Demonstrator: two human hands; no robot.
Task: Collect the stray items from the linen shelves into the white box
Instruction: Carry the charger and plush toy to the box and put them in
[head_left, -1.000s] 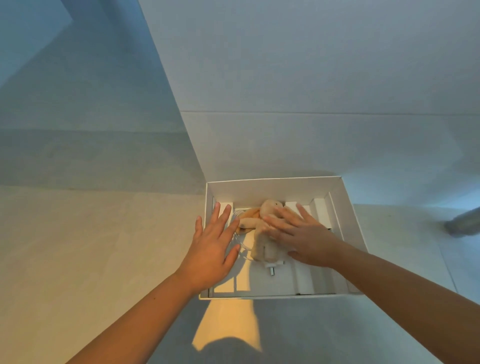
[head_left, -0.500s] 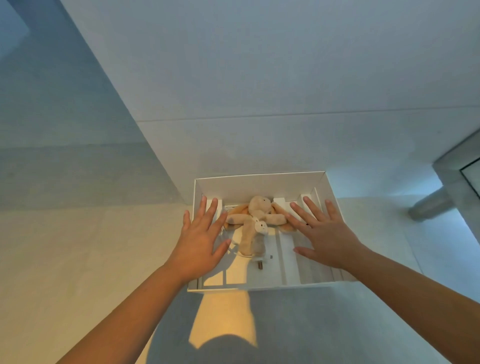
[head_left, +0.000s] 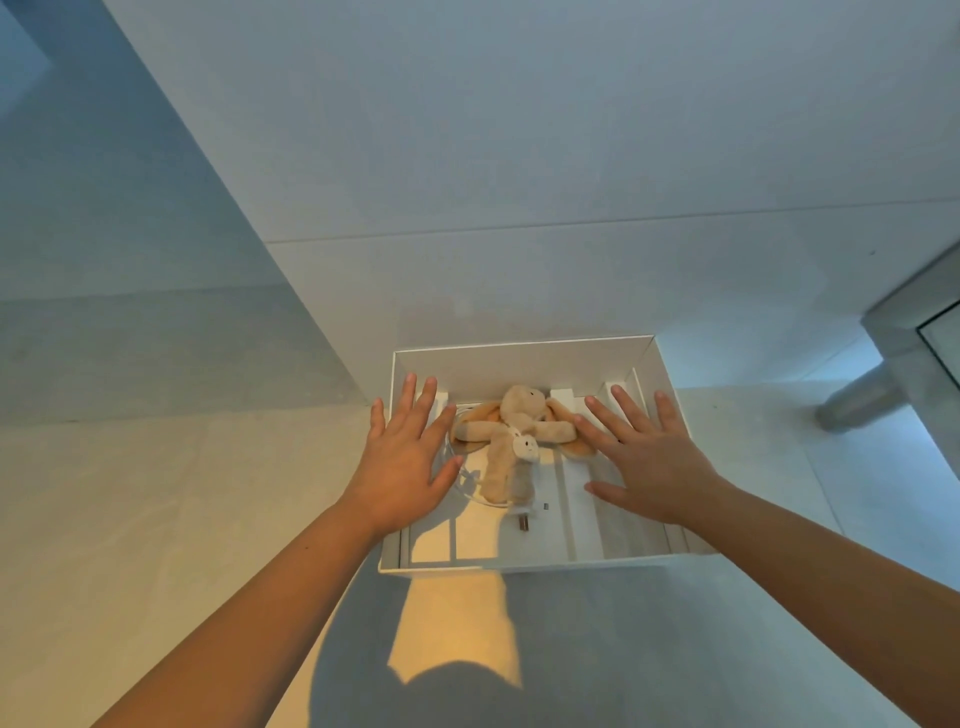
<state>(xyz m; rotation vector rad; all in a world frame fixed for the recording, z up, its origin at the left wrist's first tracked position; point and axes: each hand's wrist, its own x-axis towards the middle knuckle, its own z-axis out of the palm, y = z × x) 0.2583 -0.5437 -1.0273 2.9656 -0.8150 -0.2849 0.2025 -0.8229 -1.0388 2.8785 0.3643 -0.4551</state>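
Note:
A white box (head_left: 524, 361) sits on the floor against a white wall, with card dividers inside. In it lies a beige plush bunny (head_left: 511, 434), on top of a white charger with a cable and plug (head_left: 522, 517). My left hand (head_left: 402, 457) hovers flat over the box's left side, fingers spread, holding nothing. My right hand (head_left: 644, 454) hovers flat over the right side, fingers spread too, just beside the bunny's ear. Neither hand grips anything.
Pale floor tiles surround the box, with a warm patch of light and my shadow (head_left: 452, 649) in front of it. A metal leg and a frame (head_left: 872, 389) stand at the far right. The wall corner (head_left: 291, 270) runs diagonally on the left.
My right hand has lifted off the bunny and moved right, leaving the toy uncovered in the box. Both hands now hover spread apart. The view has shifted slightly.

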